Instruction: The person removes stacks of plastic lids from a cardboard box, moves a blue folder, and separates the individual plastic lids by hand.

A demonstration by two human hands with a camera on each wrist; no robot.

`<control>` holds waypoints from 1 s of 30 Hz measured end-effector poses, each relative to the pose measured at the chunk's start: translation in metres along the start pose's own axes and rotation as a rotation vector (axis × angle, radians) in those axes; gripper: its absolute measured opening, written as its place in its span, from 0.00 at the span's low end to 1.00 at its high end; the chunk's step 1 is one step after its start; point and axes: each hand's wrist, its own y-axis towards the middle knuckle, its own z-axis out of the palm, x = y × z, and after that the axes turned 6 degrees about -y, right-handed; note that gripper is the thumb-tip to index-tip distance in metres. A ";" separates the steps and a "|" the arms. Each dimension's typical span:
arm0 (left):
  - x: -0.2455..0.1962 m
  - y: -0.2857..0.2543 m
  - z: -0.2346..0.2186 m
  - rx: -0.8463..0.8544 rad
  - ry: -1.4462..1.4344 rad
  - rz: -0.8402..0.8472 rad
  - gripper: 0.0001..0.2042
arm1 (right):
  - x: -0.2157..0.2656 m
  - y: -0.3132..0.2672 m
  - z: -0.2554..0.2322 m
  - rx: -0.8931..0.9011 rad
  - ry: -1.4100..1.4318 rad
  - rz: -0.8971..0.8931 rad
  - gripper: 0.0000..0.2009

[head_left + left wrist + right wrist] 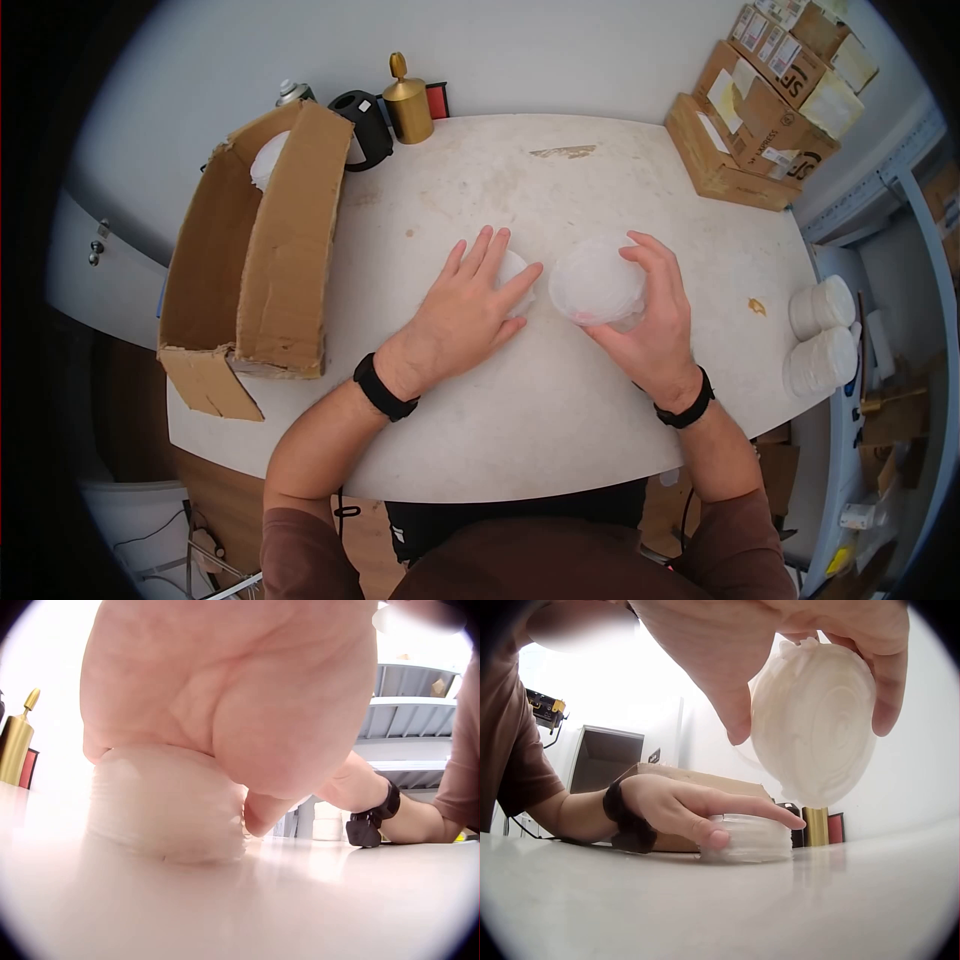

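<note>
My left hand [455, 315] lies palm down over a low stack of translucent white round plastic lids [165, 806] on the table, fingers spread and mostly straight. Its palm covers the top of that stack in the left wrist view, and the thumb lies along the side. To the right, my right hand [655, 325] grips a second stack of round plastic lids [817, 724] by its edge, thumb on one side and fingers on the other. That stack is tilted and raised above the table, with concentric rings on its face and an uneven rim.
An open cardboard box [290, 260] stands at the left with a white round thing [268, 160] inside. Behind it are a black container [362, 130] and a gold canister [408, 110]. Cardboard boxes [760, 120] are piled at the back right; white tubs [822, 308] stand at the right edge.
</note>
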 end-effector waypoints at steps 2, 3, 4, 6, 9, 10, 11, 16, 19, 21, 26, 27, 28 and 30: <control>0.001 0.001 0.006 -0.010 0.074 0.040 0.33 | 0.001 0.000 0.001 -0.001 0.001 -0.005 0.38; 0.001 0.000 0.006 -0.010 0.075 0.039 0.33 | 0.001 0.000 0.001 0.002 -0.006 -0.009 0.38; 0.000 -0.001 0.006 -0.009 0.039 0.037 0.33 | 0.001 0.000 0.001 0.004 -0.013 -0.013 0.38; 0.000 -0.001 0.005 -0.013 0.003 0.035 0.34 | 0.002 0.000 0.001 0.007 -0.009 -0.007 0.38; -0.001 -0.003 -0.003 0.031 -0.026 0.027 0.37 | 0.002 0.000 0.004 0.011 0.004 -0.004 0.38; -0.003 -0.002 -0.006 0.060 -0.027 0.019 0.41 | 0.002 0.001 0.004 0.011 0.011 -0.004 0.38; -0.004 -0.002 -0.010 0.090 -0.028 0.013 0.47 | 0.003 0.002 0.004 0.010 0.013 -0.012 0.38; -0.011 -0.001 -0.044 0.046 -0.113 0.011 0.60 | 0.003 0.000 0.003 0.025 0.021 -0.014 0.40; -0.025 0.002 -0.053 -0.088 -0.318 0.038 0.61 | 0.002 -0.001 0.000 0.063 0.079 -0.086 0.41; -0.034 0.004 -0.049 -0.150 -0.464 0.039 0.59 | 0.000 -0.001 0.001 0.075 0.105 -0.144 0.42; -0.051 0.003 -0.038 -0.206 -0.610 0.057 0.45 | -0.001 -0.001 -0.001 0.105 0.182 -0.243 0.44; -0.053 0.002 -0.037 -0.203 -0.611 0.059 0.45 | -0.001 -0.001 -0.001 0.114 0.185 -0.253 0.44; -0.054 0.001 -0.037 -0.212 -0.590 0.053 0.44 | -0.001 -0.001 -0.001 0.123 0.187 -0.263 0.45; -0.055 0.001 -0.038 -0.221 -0.568 0.048 0.44 | -0.001 -0.002 0.001 0.113 0.192 -0.273 0.46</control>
